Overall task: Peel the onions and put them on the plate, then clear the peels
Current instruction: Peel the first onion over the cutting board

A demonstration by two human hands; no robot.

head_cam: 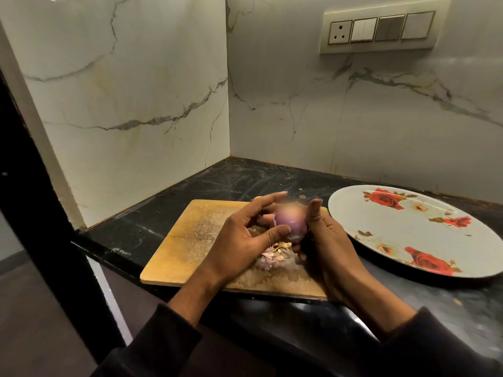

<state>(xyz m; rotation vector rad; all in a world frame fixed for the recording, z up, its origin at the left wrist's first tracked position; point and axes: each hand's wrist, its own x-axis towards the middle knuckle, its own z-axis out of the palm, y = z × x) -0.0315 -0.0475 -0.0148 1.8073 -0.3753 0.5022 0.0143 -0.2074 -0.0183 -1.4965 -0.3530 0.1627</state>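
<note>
Head view: I see both hands, left hand [239, 235] and right hand [324, 240], gripping the onion [290, 223] above the board [174, 251] on the table [217, 180], so I'd peel slowly over the peels [272, 255]; plate [408, 227] holds nothing.

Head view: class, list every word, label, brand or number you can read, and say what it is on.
None can be read.
The plate carries only rose pictures.
The switch panel shows no markings.
The cutting board and the onion bear no lettering.
</note>
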